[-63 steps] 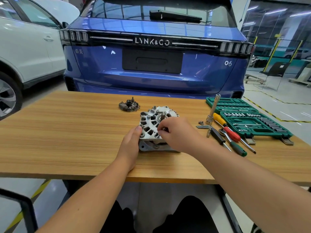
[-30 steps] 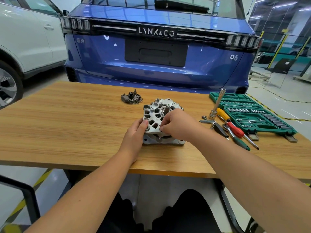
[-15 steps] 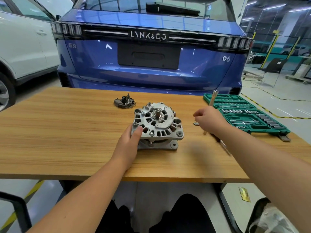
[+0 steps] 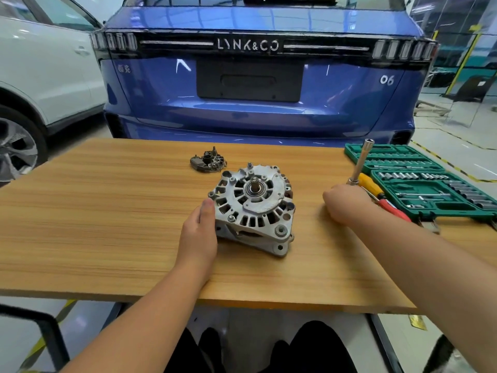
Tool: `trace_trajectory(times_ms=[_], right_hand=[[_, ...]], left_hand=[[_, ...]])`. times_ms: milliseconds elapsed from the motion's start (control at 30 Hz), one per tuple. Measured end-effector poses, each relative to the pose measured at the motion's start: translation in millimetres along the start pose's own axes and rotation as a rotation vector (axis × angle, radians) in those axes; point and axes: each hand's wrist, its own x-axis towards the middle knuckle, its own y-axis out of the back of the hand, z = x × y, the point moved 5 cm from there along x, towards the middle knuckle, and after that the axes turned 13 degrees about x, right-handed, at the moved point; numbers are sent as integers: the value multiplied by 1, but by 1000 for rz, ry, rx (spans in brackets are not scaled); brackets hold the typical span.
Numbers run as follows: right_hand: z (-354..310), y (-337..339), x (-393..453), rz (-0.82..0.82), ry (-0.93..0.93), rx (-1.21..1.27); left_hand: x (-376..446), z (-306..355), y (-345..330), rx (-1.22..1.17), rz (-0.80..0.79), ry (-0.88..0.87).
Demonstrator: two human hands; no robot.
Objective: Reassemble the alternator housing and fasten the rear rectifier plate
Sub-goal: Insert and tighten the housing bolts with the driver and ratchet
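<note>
While a person sat at a wooden table [image 4: 107,238], the left hand [image 4: 200,234] gripped the near-left edge of the alternator housing [image 4: 254,208], thumb laid along its rim, the other fingers hidden behind it. Its shaft end faced up, right of those fingers. The right hand [image 4: 345,204] rested curled on the table near a socket driver [image 4: 360,162] and screwdrivers [image 4: 382,197]; whether it held anything could not be told. Beyond the left fingertips lay the dark rectifier plate [image 4: 208,161], apart from the housing. Farther right sat a green socket set [image 4: 419,181], and behind stood a blue car [image 4: 258,76].
</note>
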Motion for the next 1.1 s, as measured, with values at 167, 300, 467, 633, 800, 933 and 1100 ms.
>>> trace_trajectory(times_ms=[167, 300, 467, 633, 800, 933, 1100], right_hand=[[3, -4, 6, 30, 62, 135], [-3, -6, 8, 29, 103, 254], [-6, -8, 2, -4, 67, 189], [-20, -5, -10, 36, 162, 161], [-26, 20, -27, 172, 106, 585], [-24, 55, -55, 304, 81, 845], [-31, 103, -99, 465, 157, 1087]], left_hand=[[1, -1, -2, -23, 13, 36], [-1, 2, -2, -62, -29, 9], [-3, 3, -3, -70, -65, 3], [-6, 4, -3, 29, -8, 9], [-5, 3, -3, 65, 9, 11], [-5, 6, -3, 29, -1, 12], [-8, 8, -2, 21, -1, -6]])
